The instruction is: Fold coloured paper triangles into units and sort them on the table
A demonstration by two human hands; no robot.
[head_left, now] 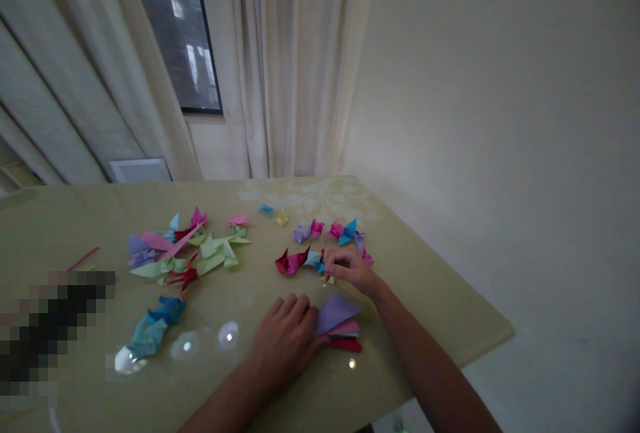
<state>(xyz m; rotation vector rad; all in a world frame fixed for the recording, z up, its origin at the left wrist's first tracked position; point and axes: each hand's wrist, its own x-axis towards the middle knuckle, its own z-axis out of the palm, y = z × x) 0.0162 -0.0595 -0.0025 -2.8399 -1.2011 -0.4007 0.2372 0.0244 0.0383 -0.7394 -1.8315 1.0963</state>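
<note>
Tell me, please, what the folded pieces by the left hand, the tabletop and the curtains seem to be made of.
Folded pieces: likely matte paper, from their flat, crisp-edged layers.
Tabletop: glossy, perhaps a plastic cover, since bright spots reflect in it.
Curtains: matte fabric, apparently, given their soft hanging folds.

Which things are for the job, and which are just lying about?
Probably for the job:
folded papers in the left hand
small paper shapes near the right hand
perhaps the paper pile and blue papers

Probably just lying about:
pink stick
pale panel beyond the table
</note>
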